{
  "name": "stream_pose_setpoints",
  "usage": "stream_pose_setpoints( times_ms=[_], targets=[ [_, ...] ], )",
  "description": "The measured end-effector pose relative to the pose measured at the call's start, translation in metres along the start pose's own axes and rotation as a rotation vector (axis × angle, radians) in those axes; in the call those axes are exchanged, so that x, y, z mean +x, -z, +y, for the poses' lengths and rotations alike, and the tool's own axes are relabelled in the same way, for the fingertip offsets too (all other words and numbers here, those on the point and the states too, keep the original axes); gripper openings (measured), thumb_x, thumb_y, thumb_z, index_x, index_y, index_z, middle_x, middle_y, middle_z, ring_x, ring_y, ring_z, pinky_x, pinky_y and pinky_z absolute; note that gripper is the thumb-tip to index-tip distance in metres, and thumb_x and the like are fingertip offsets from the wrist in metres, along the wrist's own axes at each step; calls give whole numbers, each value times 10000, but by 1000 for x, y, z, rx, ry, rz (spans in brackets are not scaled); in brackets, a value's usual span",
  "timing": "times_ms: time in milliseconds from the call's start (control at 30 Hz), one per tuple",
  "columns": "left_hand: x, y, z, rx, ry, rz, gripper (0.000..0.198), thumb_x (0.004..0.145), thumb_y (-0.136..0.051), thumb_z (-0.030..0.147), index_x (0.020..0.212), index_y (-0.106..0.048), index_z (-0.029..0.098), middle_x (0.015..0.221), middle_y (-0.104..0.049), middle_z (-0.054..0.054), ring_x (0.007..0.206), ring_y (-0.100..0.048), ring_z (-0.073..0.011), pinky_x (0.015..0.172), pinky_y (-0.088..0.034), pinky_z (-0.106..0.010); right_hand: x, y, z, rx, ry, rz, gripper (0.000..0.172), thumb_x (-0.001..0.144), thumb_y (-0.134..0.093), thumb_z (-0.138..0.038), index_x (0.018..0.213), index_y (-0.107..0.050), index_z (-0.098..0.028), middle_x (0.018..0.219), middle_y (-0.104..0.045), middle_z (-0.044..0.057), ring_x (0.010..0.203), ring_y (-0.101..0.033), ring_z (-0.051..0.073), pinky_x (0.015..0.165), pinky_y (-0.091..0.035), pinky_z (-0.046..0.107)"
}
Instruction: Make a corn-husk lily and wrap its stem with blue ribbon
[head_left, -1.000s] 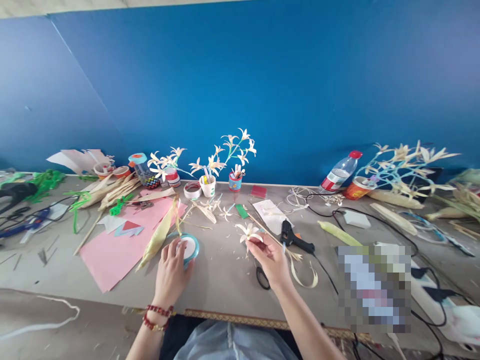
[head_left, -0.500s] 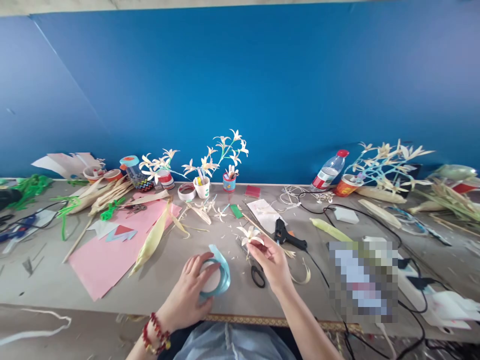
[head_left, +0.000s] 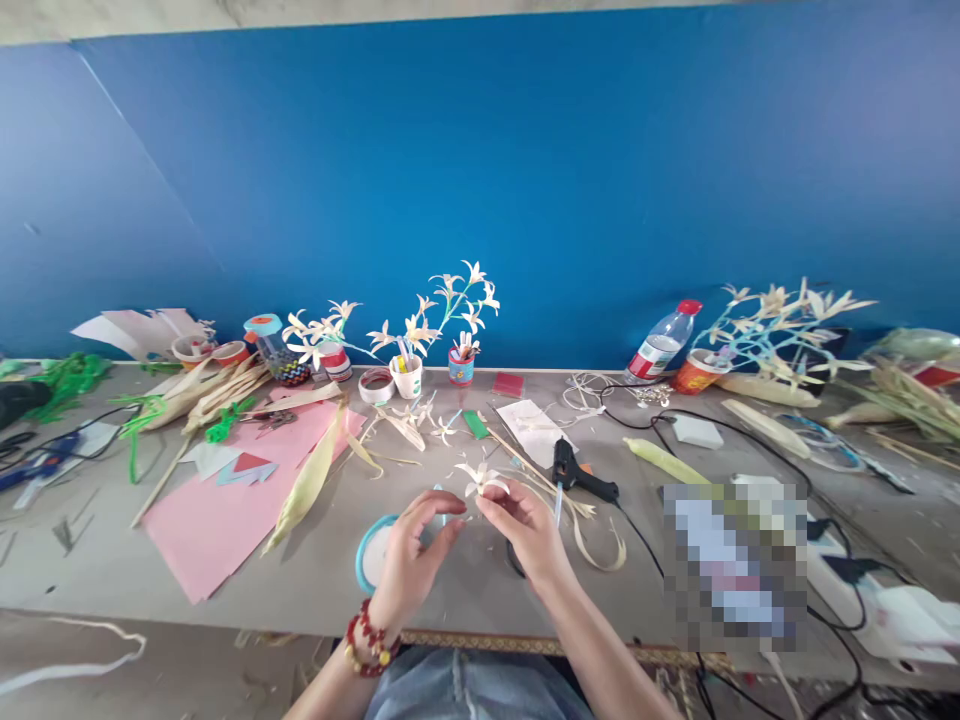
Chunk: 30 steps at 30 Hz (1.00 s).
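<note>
My right hand (head_left: 525, 525) pinches a cream-coloured husk flower (head_left: 481, 482) by its base, petals facing up and away. My left hand (head_left: 420, 545) is close beside it on the left, thumb and fingers curved apart with a gap between them. Behind that hand the roll of light-blue ribbon (head_left: 365, 560) lies on the table, partly covered by the hand. A bit of blue ribbon shows above the left fingers. Scissors (head_left: 514, 560) are mostly hidden under my right hand. To the right of the flower lies a black glue gun (head_left: 581, 472).
Pink paper (head_left: 217, 520) and a dried corn husk (head_left: 307, 495) lie to the left. Husk flowers stand in a white cup (head_left: 406, 378) and an orange cup (head_left: 691, 375) along the blue wall. A bottle (head_left: 664, 345), cables and a power strip (head_left: 847, 590) are on the right.
My left hand has let go of the ribbon roll and moved right, up to the flower. The roll now lies farther left. The right hand and flower have shifted slightly left.
</note>
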<state>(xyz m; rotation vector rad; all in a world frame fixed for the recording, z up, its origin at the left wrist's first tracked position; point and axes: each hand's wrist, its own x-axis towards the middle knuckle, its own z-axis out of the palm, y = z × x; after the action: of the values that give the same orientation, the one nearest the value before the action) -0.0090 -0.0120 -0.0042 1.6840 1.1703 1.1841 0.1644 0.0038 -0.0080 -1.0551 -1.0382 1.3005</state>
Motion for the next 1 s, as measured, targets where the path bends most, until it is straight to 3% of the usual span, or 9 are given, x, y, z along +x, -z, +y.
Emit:
stream_pose_setpoints(
  times_ms=[100, 233, 500, 633, 733, 833, 867, 933, 1000],
  targets=[
    [10, -22, 5, -342, 151, 28, 165, 860, -660, 340, 899, -717, 190, 904, -697, -61, 885, -640, -205, 814, -497, -297, -3, -5, -7, 78, 13, 20, 277, 703, -822, -420, 742, -657, -201, 756, -642, 13, 749, -608, 193, 712, -491, 290],
    [15, -34, 5, -654, 321, 38, 162, 781, -761, 312, 859, -715, 177, 897, -716, -38, 892, -626, -183, 857, -474, -286, -6, -5, -15, 156, 20, -6, 237, 729, -813, -389, 733, -656, -212, 787, -692, 23, 809, -647, 213, 793, -503, 317],
    [19, -37, -7, -795, 373, -37, 134, 764, -787, 272, 822, -723, 169, 842, -697, -16, 837, -587, -154, 845, -438, -275, -8, -6, -16, 125, 63, -51, 204, 767, -784, -378, 732, -661, -219, 825, -696, 21, 828, -665, 208, 805, -520, 314],
    [19, -36, -4, -796, 363, -56, 127, 787, -769, 281, 825, -708, 176, 824, -677, -9, 825, -566, -144, 836, -426, -263, -7, 5, -15, 10, 97, -104, 217, 804, -742, -407, 879, -669, -216, 868, -695, 36, 824, -665, 207, 750, -526, 302],
    [19, -33, 2, -759, 354, -53, 146, 812, -743, 303, 813, -691, 167, 809, -651, -15, 803, -542, -138, 808, -416, -249, 0, 38, -17, -292, 150, -167, 241, 864, -661, -416, 989, -656, -210, 893, -694, 53, 778, -656, 207, 691, -516, 304],
    [20, -28, 7, -720, 334, -34, 173, 833, -718, 325, 800, -674, 161, 803, -634, -29, 808, -530, -145, 802, -406, -248, 14, 87, -21, -897, 339, 74, 201, 928, -555, -350, 825, -643, -201, 926, -683, 85, 873, -627, 241, 813, -476, 356],
    [20, -28, 8, -720, 325, -28, 173, 836, -715, 327, 802, -670, 164, 802, -631, -31, 812, -529, -149, 806, -404, -251, 19, 103, -22, -1109, 351, 148, 158, 922, -547, -310, 864, -644, -198, 980, -680, 102, 934, -615, 264, 871, -453, 384],
    [22, -27, 8, -731, 312, -20, 165, 838, -712, 328, 806, -664, 172, 796, -620, -29, 810, -523, -150, 806, -403, -253, 29, 129, -23, -1483, 231, 157, 192, 878, -536, -205, 1044, -631, -185, 1124, -656, 131, 1019, -595, 296, 891, -438, 403],
    [23, -27, 6, -741, 301, -14, 159, 848, -702, 328, 809, -659, 180, 795, -612, -25, 807, -513, -147, 802, -400, -247, 38, 145, -21, -1566, 176, 121, 311, 789, -551, -112, 1084, -626, -177, 1127, -657, 131, 1031, -597, 309, 862, -441, 393]
  ],
)
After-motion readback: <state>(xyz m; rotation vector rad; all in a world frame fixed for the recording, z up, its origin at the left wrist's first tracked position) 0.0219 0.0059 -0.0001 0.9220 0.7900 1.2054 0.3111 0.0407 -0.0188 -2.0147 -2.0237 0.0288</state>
